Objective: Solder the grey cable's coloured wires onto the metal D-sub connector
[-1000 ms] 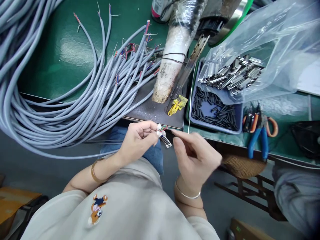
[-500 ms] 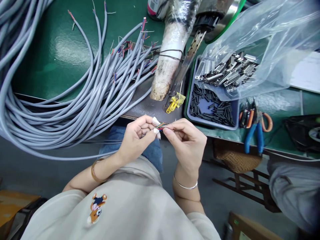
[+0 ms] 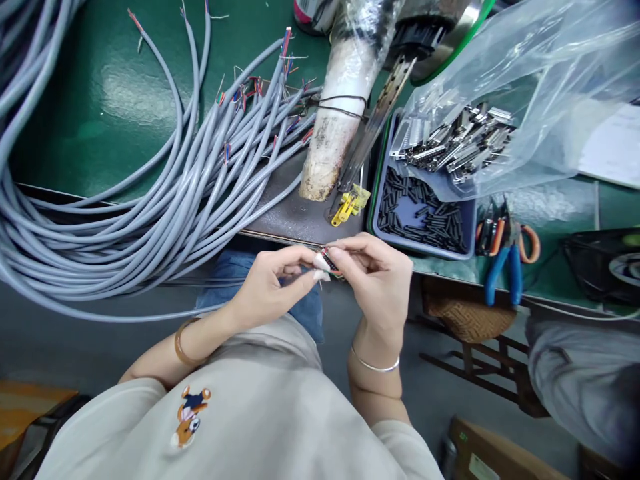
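My left hand (image 3: pixel 273 280) and my right hand (image 3: pixel 376 283) meet fingertip to fingertip just off the table's front edge. White covers sit on the left thumb and a fingertip. Both hands pinch thin coloured wires (image 3: pixel 336 272), of which orange and red bits show between the fingers. A small dark piece lies among them, too hidden to name. One grey cable (image 3: pixel 165 316) runs in from the left and passes out of sight behind my left wrist. A thick bundle of grey cables (image 3: pixel 200 200), its stripped ends showing coloured wires, lies on the table to the left.
Beyond my hands, a plastic-wrapped post (image 3: pixel 334 127) slants beside a yellow clip-like piece (image 3: pixel 345 208). To the right are a blue tray (image 3: pixel 425 248) of short black tubes, a clear bag (image 3: pixel 540 87) with metal parts, and blue-handled pliers (image 3: pixel 504 273). A person's grey clothing (image 3: pixel 585 373) shows at far right.
My fingertips have drawn closer together, and the wires between them have turned and are more covered. The right thumb now lies nearer the left fingertips. The view has shifted slightly.
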The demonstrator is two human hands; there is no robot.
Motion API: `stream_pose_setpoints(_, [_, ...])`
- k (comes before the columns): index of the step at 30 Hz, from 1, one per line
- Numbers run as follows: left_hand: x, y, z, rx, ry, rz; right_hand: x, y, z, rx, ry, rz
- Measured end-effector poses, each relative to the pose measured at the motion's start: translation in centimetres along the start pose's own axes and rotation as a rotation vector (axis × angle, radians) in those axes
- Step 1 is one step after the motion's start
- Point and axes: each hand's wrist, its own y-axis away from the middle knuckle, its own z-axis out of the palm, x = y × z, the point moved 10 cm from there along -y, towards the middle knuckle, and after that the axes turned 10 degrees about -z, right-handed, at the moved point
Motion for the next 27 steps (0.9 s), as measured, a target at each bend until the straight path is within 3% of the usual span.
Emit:
stream_pose_setpoints(3, [-0.4, -0.3, -0.9, 0.108, 0.112, -0.024, -1.3, 0.8, -1.8, 0.186, 0.061, -0.094])
stream_pose_setpoints(10, [-0.2, -0.9, -0.6, 0.110, 0.171, -0.046, -3.0, 1.2, -0.4, 0.075, 0.137, -0.192])
stream_pose_setpoints(21, [-0.3, -1.0, -0.8, 0.118, 0.179, -0.080, -2.3, 1.3, 0.0, 0.093, 0.113, -0.175])
stream_pose_setpoints(27, [-0.9, -1.1, -0.7, 0.122, 0.196, -0.130, -4.7, 1.9, -0.1, 0.106, 0.365, -0.398])
